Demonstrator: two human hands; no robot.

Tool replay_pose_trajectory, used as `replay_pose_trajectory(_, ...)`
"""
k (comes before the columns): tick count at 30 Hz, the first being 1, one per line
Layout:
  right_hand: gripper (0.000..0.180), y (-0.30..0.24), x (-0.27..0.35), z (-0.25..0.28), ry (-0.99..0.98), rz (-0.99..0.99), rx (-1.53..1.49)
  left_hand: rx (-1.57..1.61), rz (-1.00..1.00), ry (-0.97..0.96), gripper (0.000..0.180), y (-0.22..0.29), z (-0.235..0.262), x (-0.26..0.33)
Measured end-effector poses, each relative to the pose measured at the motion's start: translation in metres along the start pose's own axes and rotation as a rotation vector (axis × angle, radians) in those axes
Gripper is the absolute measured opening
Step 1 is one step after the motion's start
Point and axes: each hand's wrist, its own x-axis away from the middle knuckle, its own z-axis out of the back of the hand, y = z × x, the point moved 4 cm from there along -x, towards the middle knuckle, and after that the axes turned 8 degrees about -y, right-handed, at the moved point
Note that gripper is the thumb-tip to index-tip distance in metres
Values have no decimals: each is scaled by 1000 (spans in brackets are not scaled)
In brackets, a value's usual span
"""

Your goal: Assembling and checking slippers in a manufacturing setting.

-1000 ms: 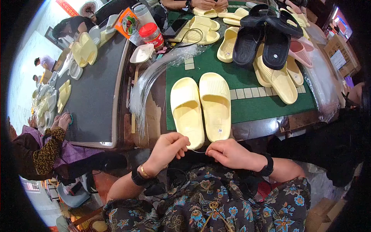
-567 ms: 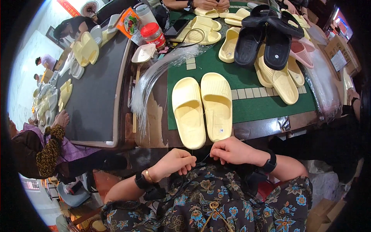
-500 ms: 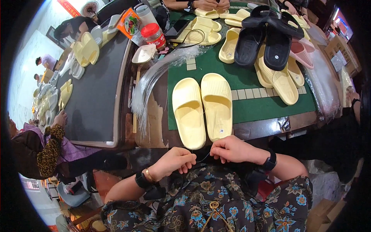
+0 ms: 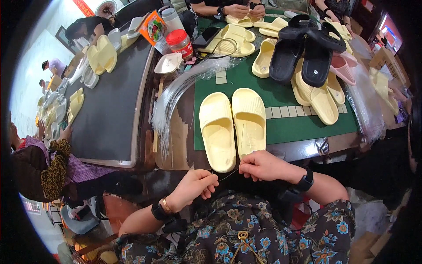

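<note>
Left hand [image 4: 193, 184] dropped below the table edge [image 4: 176, 169], pinching a thread [image 4: 228, 174].

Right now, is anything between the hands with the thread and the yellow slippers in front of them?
Nothing visible. The left hand and right hand pinch a thin thread at the table edge, and the pair of yellow slippers lies just beyond, with no object between.

Matt, ribbed foam-like slippers [image 4: 233, 125] lie on a matt green mat [image 4: 303, 127]; the clear filament bundle [image 4: 176, 94] looks like glossy plastic; the tabletop edge [image 4: 176, 145] is wood.
</note>
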Motion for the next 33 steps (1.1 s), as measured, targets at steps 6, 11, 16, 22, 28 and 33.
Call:
replay_pose_trajectory(6, 22, 2, 3, -5, -29, -34, -19, 59, -34, 27, 24, -4, -5, 10)
replay_pose_trajectory(11, 22, 3, 3, -4, -10, -24, -5, 49, -35, 10, 25, -3, -7, 8)
replay_pose_trajectory(16, 22, -1, 1, 12, 75, -16, 21, 17, -69, 21, 26, 11, -3, -9)
replay_pose_trajectory(22, 21, 6, -30, 64, 402, 56, 233, 79, -200, 116, 30, 48, 18, -74)
replay_pose_trajectory(28, 31, 8, -18, 64, 656, 295, 271, -14, -185, 188, 37, 64, 25, -96)
replay_pose_trajectory(33, 18, 15, 4, 95, 791, 256, 238, -57, -349, 320, 41, 77, 56, -83)
